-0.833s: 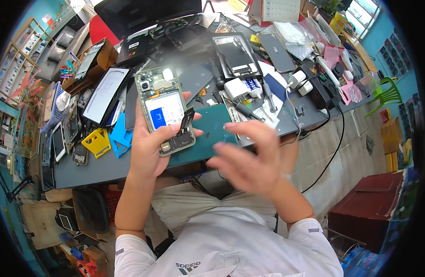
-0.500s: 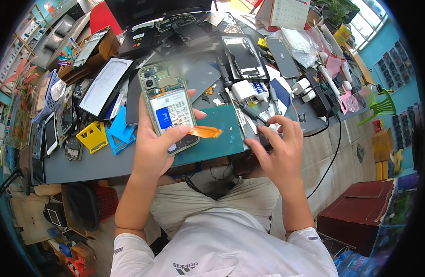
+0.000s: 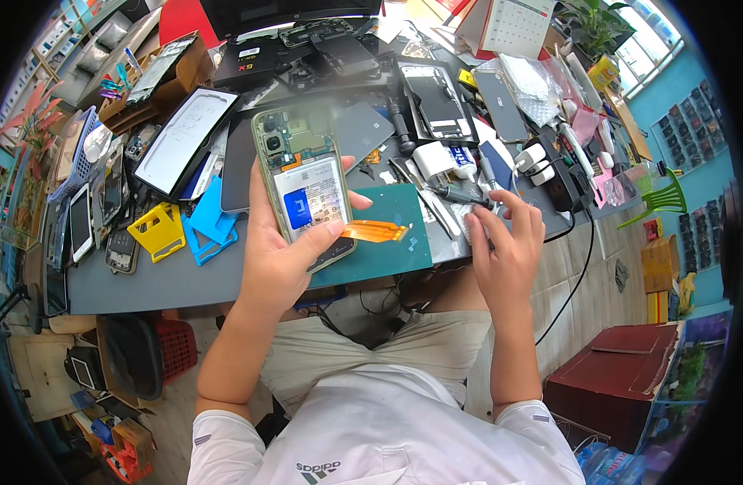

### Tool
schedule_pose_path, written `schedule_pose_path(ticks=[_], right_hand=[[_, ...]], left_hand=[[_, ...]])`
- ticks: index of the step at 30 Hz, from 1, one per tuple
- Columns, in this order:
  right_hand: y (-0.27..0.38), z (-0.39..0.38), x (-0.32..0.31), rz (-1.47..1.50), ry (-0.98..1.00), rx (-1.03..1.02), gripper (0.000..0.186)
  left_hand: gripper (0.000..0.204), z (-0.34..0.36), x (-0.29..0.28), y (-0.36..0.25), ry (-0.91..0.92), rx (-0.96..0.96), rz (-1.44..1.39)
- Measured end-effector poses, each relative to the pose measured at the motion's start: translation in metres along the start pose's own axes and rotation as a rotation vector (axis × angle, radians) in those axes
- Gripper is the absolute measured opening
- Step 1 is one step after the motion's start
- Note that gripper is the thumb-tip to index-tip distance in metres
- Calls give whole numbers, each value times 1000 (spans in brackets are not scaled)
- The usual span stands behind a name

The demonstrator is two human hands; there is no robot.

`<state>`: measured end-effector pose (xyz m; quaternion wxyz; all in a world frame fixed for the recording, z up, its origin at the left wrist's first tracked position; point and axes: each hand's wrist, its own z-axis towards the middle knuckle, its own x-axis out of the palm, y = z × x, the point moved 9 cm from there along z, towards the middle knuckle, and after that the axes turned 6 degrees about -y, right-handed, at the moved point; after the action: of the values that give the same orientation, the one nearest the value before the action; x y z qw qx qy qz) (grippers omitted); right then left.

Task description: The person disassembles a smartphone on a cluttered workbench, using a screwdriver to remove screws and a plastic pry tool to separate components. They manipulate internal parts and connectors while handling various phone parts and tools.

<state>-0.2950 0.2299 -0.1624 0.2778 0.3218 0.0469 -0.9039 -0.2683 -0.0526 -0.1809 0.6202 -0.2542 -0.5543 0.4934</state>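
Observation:
My left hand (image 3: 286, 259) holds an opened phone (image 3: 311, 182) upright, its back cover off. A battery with a blue label (image 3: 297, 208), a circuit board and camera lenses show inside. Under my left thumb, an orange flex cable (image 3: 378, 232) sticks out to the right past the phone's edge. My right hand (image 3: 507, 242) hovers at the right of the teal mat (image 3: 387, 259), fingers curled but apart. Its fingertips are at the near end of a dark-handled screwdriver (image 3: 460, 196); whether they touch it is unclear. Metal tweezers (image 3: 441, 213) lie left of that hand.
Yellow (image 3: 158, 234) and blue (image 3: 212, 222) plastic holders lie left of the phone. White chargers (image 3: 433, 159), a glue tube (image 3: 462, 162) and a black power strip (image 3: 567, 179) crowd the right. Phone parts and a monitor (image 3: 286, 12) stand behind. A black cable (image 3: 585, 267) hangs off the edge.
My right hand has shifted slightly right and up, and the screwdriver beside its fingertips lies at a flatter angle. My left hand still holds the phone. The whole view has shifted a little.

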Motion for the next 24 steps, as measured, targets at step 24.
schedule_pose_path(ticks=[24], right_hand=[[45, 35, 12, 7, 463, -310, 7]], left_hand=[[84, -10, 1, -3, -19, 177, 182]])
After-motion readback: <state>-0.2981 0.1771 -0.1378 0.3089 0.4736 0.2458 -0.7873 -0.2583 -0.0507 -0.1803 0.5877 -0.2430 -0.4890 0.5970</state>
